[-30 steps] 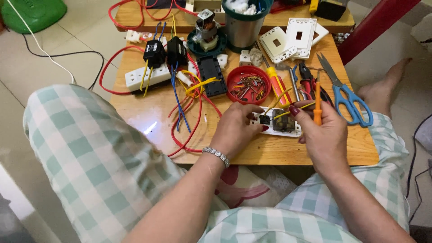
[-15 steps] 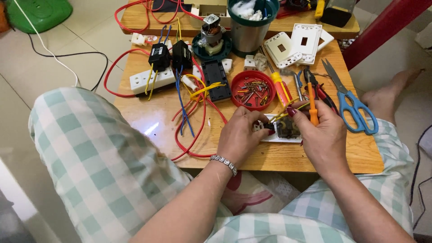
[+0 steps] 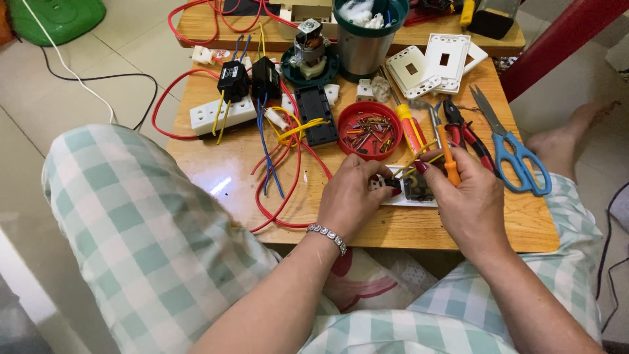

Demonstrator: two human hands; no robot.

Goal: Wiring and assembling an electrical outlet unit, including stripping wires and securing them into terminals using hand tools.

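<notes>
The left hand (image 3: 350,196) pinched a white socket (image 3: 405,190) near the table's (image 3: 223,167) front edge, while the right hand (image 3: 466,196) gripped an orange screwdriver (image 3: 449,157) over it. Beyond lay a red dish (image 3: 371,130), blue scissors (image 3: 514,147) and a power strip (image 3: 219,113).

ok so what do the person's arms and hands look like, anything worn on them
Both forearms are bare, with no sleeves in view. The left hand has a sparkly silver link bracelet at the wrist. The right hand wears no bracelet or watch, and its thumbnail is painted dark red. No rings or gloves can be made out.
</notes>
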